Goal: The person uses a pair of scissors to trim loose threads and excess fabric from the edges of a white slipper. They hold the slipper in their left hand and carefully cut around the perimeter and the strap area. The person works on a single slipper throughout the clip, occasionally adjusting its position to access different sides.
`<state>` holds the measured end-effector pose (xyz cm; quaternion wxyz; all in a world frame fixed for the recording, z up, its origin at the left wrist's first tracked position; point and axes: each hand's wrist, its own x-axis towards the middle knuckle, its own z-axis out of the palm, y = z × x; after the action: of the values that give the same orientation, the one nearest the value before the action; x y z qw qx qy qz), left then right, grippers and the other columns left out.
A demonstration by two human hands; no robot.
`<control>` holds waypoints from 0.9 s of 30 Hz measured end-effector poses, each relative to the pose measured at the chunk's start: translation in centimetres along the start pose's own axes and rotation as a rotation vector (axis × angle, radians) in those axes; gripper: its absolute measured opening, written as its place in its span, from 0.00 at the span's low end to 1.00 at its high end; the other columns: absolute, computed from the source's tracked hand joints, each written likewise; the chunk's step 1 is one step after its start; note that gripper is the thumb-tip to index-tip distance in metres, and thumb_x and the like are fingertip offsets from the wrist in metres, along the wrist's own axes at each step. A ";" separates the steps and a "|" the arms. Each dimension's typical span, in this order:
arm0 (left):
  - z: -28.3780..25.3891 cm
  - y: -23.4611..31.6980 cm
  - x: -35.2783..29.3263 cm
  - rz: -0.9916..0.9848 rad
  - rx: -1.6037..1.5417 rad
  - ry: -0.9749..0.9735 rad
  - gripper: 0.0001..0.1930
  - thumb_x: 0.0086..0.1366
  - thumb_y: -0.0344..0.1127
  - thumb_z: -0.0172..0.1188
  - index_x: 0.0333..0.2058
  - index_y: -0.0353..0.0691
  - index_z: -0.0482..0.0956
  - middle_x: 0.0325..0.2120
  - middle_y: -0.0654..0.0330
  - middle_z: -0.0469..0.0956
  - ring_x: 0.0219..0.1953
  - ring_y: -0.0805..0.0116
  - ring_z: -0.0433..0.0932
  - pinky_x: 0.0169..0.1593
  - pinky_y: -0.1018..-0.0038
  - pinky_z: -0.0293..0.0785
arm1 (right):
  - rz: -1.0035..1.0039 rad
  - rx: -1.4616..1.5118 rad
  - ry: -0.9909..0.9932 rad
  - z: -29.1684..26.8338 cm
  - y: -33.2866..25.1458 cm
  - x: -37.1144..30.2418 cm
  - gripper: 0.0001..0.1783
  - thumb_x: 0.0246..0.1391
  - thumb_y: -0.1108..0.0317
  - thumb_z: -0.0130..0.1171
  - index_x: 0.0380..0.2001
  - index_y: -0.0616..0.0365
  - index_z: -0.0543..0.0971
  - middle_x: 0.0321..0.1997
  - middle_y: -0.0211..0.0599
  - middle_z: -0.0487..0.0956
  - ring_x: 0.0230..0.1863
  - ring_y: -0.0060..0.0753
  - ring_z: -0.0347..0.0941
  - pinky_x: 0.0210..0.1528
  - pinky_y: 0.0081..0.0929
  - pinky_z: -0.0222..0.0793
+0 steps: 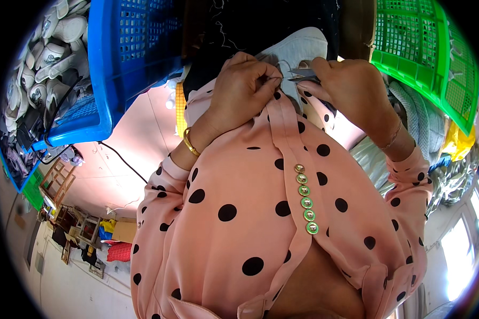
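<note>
A white shoe upper (310,45) lies over dark cloth on my lap. My left hand (247,82), with a gold bracelet at its wrist, is closed in a pinch at the upper's near left edge. A thin thread loop shows beside its fingertips, and what exactly lies under them is hidden. Small metal scissors (303,75) are held in my right hand (351,87). Their slightly parted blades point left over the upper, close to my left fingertips.
To the left, a blue plastic basket (105,80) sits by a heap of white shoe uppers (50,69). A green plastic basket (410,66) stands at the right, near grey fabric (416,111) and a yellow bag (459,142). Loose threads cling to the dark cloth (250,26).
</note>
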<state>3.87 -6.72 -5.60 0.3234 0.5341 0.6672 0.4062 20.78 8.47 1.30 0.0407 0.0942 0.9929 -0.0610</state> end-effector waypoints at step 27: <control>0.5 0.4 0.6 0.180 0.206 0.137 0.06 0.43 0.32 0.67 0.21 0.45 0.79 0.18 0.68 0.75 0.32 0.68 0.74 0.45 0.69 0.68 | -0.198 -0.089 -0.143 -1.5 -0.4 2.1 0.12 0.49 0.61 0.62 0.18 0.55 0.77 0.15 0.35 0.72 0.19 0.33 0.74 0.22 0.24 0.65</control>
<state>4.34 -6.03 -5.43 0.1829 0.5931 0.6752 0.3985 18.56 8.66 2.59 0.1090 -0.0109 0.9936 -0.0270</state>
